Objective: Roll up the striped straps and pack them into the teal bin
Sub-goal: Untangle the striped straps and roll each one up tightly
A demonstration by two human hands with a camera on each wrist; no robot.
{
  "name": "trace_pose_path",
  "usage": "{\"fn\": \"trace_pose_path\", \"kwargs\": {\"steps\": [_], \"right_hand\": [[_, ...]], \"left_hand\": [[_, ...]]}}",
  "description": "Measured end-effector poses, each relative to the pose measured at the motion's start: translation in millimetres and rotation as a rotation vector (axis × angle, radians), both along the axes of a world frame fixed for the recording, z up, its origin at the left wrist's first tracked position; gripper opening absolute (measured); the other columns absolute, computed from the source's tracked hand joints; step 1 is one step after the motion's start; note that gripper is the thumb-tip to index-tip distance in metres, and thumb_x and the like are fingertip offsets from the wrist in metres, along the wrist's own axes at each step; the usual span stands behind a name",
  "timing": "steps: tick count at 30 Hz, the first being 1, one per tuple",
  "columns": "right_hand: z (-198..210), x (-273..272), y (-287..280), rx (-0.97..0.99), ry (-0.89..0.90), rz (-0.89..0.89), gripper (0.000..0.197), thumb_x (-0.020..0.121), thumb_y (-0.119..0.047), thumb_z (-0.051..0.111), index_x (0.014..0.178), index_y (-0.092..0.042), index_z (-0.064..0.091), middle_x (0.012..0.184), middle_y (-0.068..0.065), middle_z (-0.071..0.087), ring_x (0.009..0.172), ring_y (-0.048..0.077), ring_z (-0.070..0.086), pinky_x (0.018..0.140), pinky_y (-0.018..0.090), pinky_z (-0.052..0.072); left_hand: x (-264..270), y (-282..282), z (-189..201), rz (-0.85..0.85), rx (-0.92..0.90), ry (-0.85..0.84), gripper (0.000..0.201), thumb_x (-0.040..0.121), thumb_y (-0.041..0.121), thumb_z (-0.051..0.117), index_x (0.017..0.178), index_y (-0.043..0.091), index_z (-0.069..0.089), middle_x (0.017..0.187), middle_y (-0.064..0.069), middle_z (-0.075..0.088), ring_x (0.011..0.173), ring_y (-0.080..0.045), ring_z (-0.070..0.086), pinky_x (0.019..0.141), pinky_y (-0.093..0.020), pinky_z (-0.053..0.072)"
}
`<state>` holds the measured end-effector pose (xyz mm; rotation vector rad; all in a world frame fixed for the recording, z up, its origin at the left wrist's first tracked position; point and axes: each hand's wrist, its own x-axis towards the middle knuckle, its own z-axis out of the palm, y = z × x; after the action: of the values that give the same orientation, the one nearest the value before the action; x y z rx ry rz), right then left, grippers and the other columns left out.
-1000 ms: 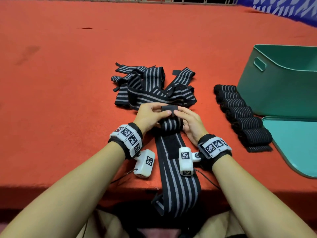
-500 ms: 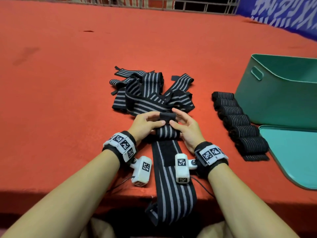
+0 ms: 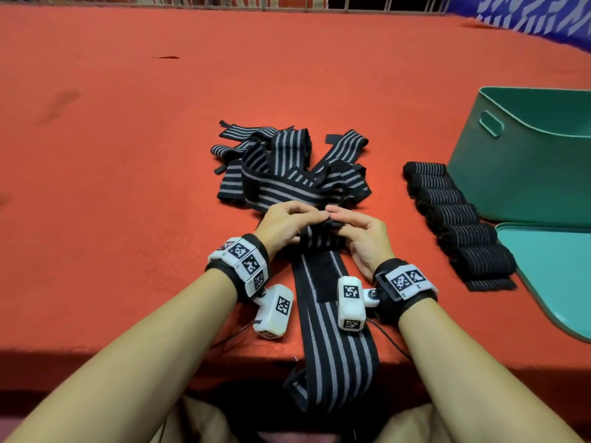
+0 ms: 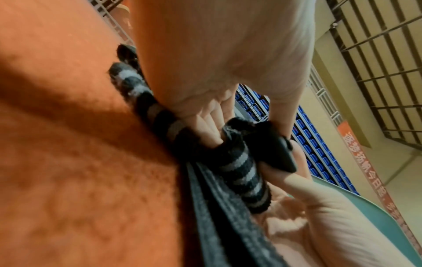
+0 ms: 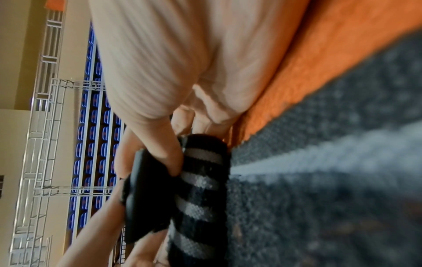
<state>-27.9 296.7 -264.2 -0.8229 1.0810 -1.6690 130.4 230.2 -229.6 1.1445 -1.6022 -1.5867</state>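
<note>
Both hands meet at the near middle of the red table [image 3: 128, 155], where the left hand [image 3: 281, 225] and the right hand [image 3: 364, 238] each curl their fingers round one end of a partly rolled striped strap [image 3: 319, 241]. Its unrolled length runs toward the person and hangs over the table edge. Just behind the hands lies a loose pile of straps [image 3: 287, 174]. To the right, a row of rolled straps [image 3: 457, 225] lies beside the teal bin [image 3: 518, 174], with a teal lid [image 3: 550, 266] flat in front of it.
</note>
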Motion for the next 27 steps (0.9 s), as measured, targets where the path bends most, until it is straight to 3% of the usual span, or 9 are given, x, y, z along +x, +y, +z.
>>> {"fn": "trace_pose_path", "kwargs": {"steps": [3, 7, 9, 12, 14, 16, 19, 23, 27], "right_hand": [[1, -1, -1, 0.01, -0.037, -0.029, 0.039, 0.084, 0.026, 0.046, 0.087, 0.0, 0.075, 0.115, 0.01, 0.076, 0.117, 0.032, 0.069, 0.092, 0.034, 0.059], [7, -4, -2, 0.021, -0.195, 0.001, 0.04, 0.084, -0.007, 0.059, 0.123, -0.01, 0.065, 0.118, 0.013, 0.074, 0.11, 0.024, 0.069, 0.099, 0.034, 0.052], [9, -2, -1, 0.039, -0.142, 0.038, 0.049, 0.083, -0.017, 0.069, 0.131, -0.01, 0.06, 0.12, 0.011, 0.073, 0.113, 0.023, 0.069, 0.103, 0.033, 0.051], [13, 5, 3, 0.046, -0.015, 0.114, 0.038, 0.095, -0.006, 0.068, 0.132, 0.0, 0.062, 0.126, 0.018, 0.071, 0.122, 0.032, 0.066, 0.103, 0.034, 0.054], [13, 6, 4, 0.048, 0.0, 0.086, 0.034, 0.097, -0.004, 0.064, 0.131, 0.0, 0.063, 0.126, 0.02, 0.07, 0.121, 0.034, 0.066, 0.1, 0.037, 0.056], [12, 3, 4, 0.039, -0.005, 0.056, 0.034, 0.097, -0.004, 0.064, 0.131, -0.002, 0.064, 0.126, 0.02, 0.07, 0.122, 0.038, 0.065, 0.104, 0.045, 0.054], [10, 1, 4, 0.054, -0.048, 0.065, 0.033, 0.098, -0.01, 0.063, 0.131, -0.006, 0.063, 0.125, 0.023, 0.07, 0.12, 0.041, 0.065, 0.105, 0.053, 0.05], [16, 4, 6, 0.076, -0.01, 0.051, 0.034, 0.097, -0.028, 0.066, 0.126, -0.01, 0.067, 0.123, 0.019, 0.072, 0.113, 0.034, 0.069, 0.095, 0.047, 0.056], [13, 3, 3, 0.076, 0.038, 0.031, 0.026, 0.099, -0.018, 0.066, 0.121, -0.004, 0.069, 0.117, 0.019, 0.073, 0.101, 0.028, 0.072, 0.077, 0.035, 0.062]], "left_hand": [[1, 4, 6, 0.02, -0.054, 0.024, 0.04, 0.082, 0.016, 0.084, 0.119, 0.014, 0.07, 0.105, -0.005, 0.076, 0.1, -0.017, 0.073, 0.086, -0.036, 0.06], [9, -3, 10, 0.11, -0.145, 0.111, 0.04, 0.083, 0.008, 0.082, 0.118, 0.022, 0.07, 0.114, -0.013, 0.075, 0.109, -0.026, 0.072, 0.091, -0.042, 0.06], [10, -8, 15, 0.062, -0.211, 0.144, 0.045, 0.082, 0.005, 0.082, 0.123, 0.021, 0.069, 0.117, -0.012, 0.074, 0.111, -0.021, 0.071, 0.095, -0.035, 0.058], [7, -10, 21, 0.015, -0.379, 0.111, 0.047, 0.082, 0.0, 0.08, 0.125, 0.015, 0.067, 0.111, -0.002, 0.074, 0.097, -0.002, 0.069, 0.089, -0.017, 0.052], [3, -9, 21, 0.049, -0.498, 0.039, 0.04, 0.081, 0.005, 0.083, 0.115, 0.022, 0.071, 0.095, -0.002, 0.069, 0.077, -0.001, 0.059, 0.075, -0.017, 0.047], [0, -8, 17, 0.056, -0.497, 0.058, 0.036, 0.079, 0.002, 0.083, 0.107, 0.023, 0.072, 0.094, -0.007, 0.072, 0.081, -0.005, 0.062, 0.076, -0.021, 0.049], [-3, -1, 10, 0.029, -0.455, 0.079, 0.035, 0.076, -0.006, 0.081, 0.102, 0.017, 0.073, 0.095, 0.006, 0.073, 0.087, 0.006, 0.067, 0.082, -0.013, 0.049], [-4, 0, 2, 0.06, -0.379, 0.099, 0.037, 0.072, -0.01, 0.082, 0.095, 0.018, 0.074, 0.091, 0.006, 0.073, 0.084, 0.005, 0.067, 0.084, -0.016, 0.052], [0, -1, -5, 0.04, -0.302, 0.118, 0.036, 0.075, -0.007, 0.082, 0.104, 0.013, 0.075, 0.102, -0.003, 0.075, 0.096, -0.007, 0.069, 0.091, -0.025, 0.055]]}}
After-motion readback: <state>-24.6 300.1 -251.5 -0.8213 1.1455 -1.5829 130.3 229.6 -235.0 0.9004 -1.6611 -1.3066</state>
